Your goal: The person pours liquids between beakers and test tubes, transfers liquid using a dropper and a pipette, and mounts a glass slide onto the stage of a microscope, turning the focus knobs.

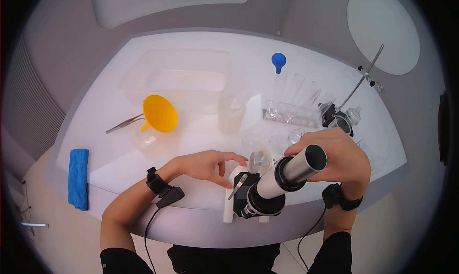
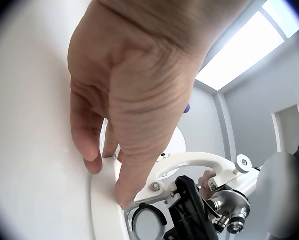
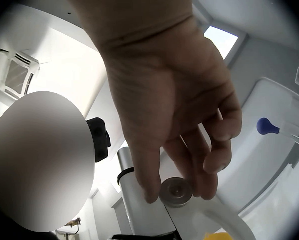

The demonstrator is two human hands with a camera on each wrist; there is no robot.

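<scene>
A white and black microscope (image 1: 271,188) stands near the table's front edge, its silver eyepiece tube (image 1: 306,164) tilted toward the upper right in the head view. My left hand (image 1: 205,166) holds the white base (image 2: 107,212) at its side, thumb on one face and fingers on the other. Beside it, the objective lenses (image 2: 234,217) and the black stage (image 2: 189,210) show in the left wrist view. My right hand (image 1: 337,152) pinches a round focus knob (image 3: 176,192) between thumb and fingers. Another knob (image 1: 255,162) faces the left hand.
A yellow funnel (image 1: 161,114), tweezers (image 1: 123,124) and a blue cloth (image 1: 78,179) lie left. Behind are a clear plastic box (image 1: 143,66) and a beaker (image 1: 232,114). Further right stand a test tube rack (image 1: 291,114), a blue rubber bulb (image 1: 278,60) and a clamp stand (image 1: 356,88).
</scene>
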